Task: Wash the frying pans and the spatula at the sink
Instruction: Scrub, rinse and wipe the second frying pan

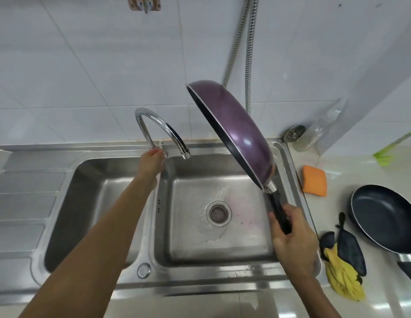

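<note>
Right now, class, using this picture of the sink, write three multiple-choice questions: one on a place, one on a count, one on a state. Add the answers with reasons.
1. Where is the orange sponge?
A. in the left basin
B. under the tap
C. on the counter, right of the sink

2. How many frying pans show?
A. one
B. two
C. three

3. How is the purple frying pan held?
A. tilted steeply above the right basin
B. flat on the drainer
C. upside down on the counter

Answers:
1 C: it lies on the counter beside the sink rim.
2 B: the purple one, plus a dark frying pan on the counter.
3 A: the right hand grips its black handle and holds it above the basin.
</note>
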